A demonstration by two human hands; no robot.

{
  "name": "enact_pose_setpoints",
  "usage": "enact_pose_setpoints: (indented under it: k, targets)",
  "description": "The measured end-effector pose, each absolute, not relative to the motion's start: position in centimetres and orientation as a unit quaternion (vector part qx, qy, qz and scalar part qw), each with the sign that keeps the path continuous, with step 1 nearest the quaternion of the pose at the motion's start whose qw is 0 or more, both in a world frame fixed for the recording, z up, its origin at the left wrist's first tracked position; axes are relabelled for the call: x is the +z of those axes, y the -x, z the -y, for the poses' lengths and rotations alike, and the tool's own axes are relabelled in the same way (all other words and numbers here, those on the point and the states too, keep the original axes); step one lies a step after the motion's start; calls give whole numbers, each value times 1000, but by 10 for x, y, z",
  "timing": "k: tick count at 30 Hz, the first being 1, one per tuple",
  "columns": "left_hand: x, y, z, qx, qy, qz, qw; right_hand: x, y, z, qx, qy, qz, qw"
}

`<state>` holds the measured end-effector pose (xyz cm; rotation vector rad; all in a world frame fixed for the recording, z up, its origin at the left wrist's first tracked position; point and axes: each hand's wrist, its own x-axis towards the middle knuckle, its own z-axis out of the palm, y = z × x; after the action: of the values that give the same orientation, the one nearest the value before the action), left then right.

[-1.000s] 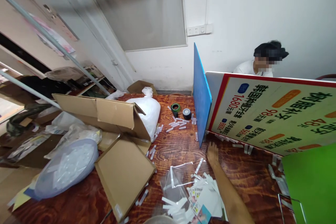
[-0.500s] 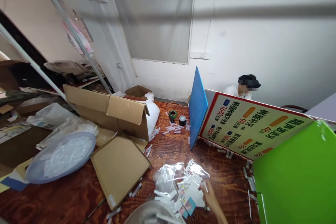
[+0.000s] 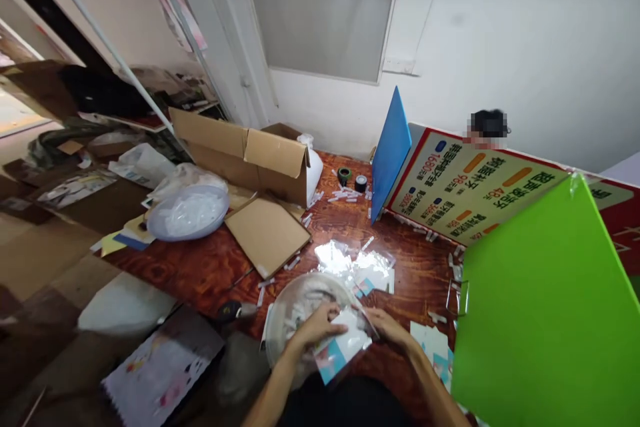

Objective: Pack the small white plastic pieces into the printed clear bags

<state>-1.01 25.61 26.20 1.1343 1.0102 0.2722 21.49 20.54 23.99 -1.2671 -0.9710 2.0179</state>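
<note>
My left hand (image 3: 317, 328) pinches a white card (image 3: 354, 333) with a blue printed corner, thumb lying across its face. The card appears to be in a clear plastic bag. At its upper right edge, my right hand (image 3: 386, 325) is closed on what looks like the clear bag's edge; its fingertips are blurred. Beneath and left of my hands stands a round translucent basin (image 3: 273, 332) with small white pieces inside. Beyond it lie shiny clear bags (image 3: 333, 257) and more white-and-blue cards (image 3: 383, 280).
A flat cardboard box (image 3: 267, 233) and a bluish bowl of clear bags (image 3: 155, 223) lie left. A green panel (image 3: 540, 307) and a printed sign (image 3: 430, 187) stand right, near a blue panel (image 3: 393, 153). Tape rolls (image 3: 360, 183) sit behind. Another person's head shows beyond the sign.
The view has tilted down and turned left. My right hand has left the pile of cards and come nearer my body. My left hand has come into view, holding a card.
</note>
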Motion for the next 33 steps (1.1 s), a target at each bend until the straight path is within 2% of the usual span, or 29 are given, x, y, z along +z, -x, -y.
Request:
enact_pose_setpoints:
  k: [5, 9, 13, 21, 28, 33]
  targets:
    - [262, 19, -238, 101, -524, -436, 724, 253, -221, -188, 780, 447, 345, 271]
    - [271, 21, -231, 100, -576, -425, 691, 262, -228, -181, 771, 444, 395, 228]
    - [275, 18, -225, 114, -618, -419, 656, 269, -226, -178, 760, 454, 410, 219]
    - [244, 23, -191, 153, -592, -503, 611, 264, -217, -166, 756, 450, 438, 184]
    - [248, 33, -180, 166, -584, -509, 610, 258, -201, -157, 718, 494, 444, 207]
    - [243, 44, -174, 185, -566, -548, 587, 241, -173, -150, 699, 490, 442, 276]
